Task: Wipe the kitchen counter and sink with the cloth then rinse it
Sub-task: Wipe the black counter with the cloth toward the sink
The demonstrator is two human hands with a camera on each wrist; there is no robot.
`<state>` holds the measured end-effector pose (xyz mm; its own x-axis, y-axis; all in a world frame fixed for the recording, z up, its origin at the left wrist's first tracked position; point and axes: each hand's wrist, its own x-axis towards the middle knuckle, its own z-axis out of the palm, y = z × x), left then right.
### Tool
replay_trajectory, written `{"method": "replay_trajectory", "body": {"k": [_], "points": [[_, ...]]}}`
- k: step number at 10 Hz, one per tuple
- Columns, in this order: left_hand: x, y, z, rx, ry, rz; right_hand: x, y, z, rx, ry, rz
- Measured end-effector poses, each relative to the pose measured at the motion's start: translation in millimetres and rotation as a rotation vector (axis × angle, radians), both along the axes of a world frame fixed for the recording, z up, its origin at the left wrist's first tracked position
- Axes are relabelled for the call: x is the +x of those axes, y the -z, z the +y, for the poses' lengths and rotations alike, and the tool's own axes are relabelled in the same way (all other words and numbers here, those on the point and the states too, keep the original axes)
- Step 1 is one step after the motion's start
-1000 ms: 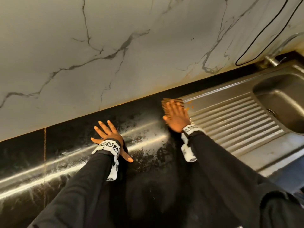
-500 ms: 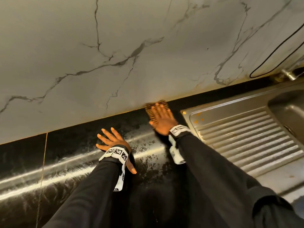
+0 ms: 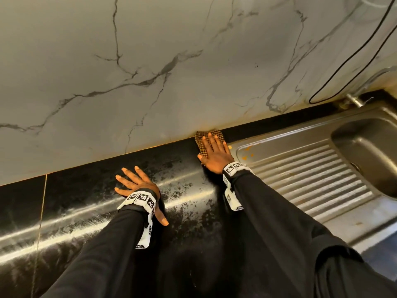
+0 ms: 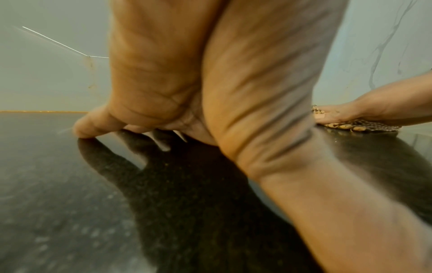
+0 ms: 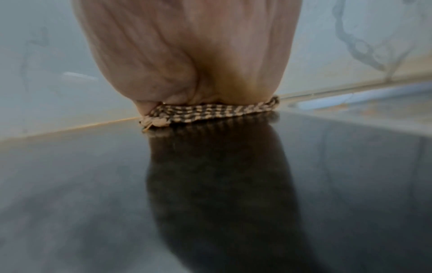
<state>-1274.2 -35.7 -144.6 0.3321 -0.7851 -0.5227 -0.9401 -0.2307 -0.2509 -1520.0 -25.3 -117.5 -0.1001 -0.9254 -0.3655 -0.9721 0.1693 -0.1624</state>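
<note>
Cloth pinned flat at the back of the counter, beside the drainboard.

Head view: my right hand (image 3: 216,153) lies with fingers straight and spread on the checked woven cloth (image 3: 200,139), pressing it against the glossy black counter (image 3: 86,190) where it meets the marbled wall (image 3: 150,61); my left hand (image 3: 137,183) is splayed flat, I judge as a brace; the ribbed steel sink (image 3: 300,168) lies just to the right. Left wrist view: fingertips (image 4: 81,129) touch the mirror-like stone, holding nothing. Right wrist view: the palm flattens the thin, frayed-cornered cloth (image 5: 210,111).
</note>
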Motion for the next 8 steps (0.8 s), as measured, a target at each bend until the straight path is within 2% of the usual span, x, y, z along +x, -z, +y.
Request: {"method": "replay_trajectory", "body": {"k": [1,2,3,4,5,6,8], "points": [[0.6,0.2,4.6,-0.018,0.005,0.021,12.5,0.1,5.4,0.003,0.064,-0.010],[5.8,-7.9,8.7,-0.032,0.012,0.093,18.6,4.3,50.7,-0.010,-0.039,-0.016],[14.5,-24.1,11.3,0.016,0.052,0.107,3.5,5.8,85.4,-0.009,-0.060,-0.006],[16.9,-36.9,20.1,-0.083,0.155,0.193,-0.6,3.4,75.8,-0.008,-0.005,-0.022],[15.5,-48.5,27.3,-0.035,0.128,0.153,6.8,5.8,92.8,0.002,0.024,-0.037],[32.1,-48.9,32.4,0.053,0.248,0.154,11.2,10.7,165.3,-0.034,-0.014,-0.030],[68.9,-44.4,106.2,-0.004,0.317,0.261,27.3,13.8,322.3,-0.137,0.020,0.011]]}}
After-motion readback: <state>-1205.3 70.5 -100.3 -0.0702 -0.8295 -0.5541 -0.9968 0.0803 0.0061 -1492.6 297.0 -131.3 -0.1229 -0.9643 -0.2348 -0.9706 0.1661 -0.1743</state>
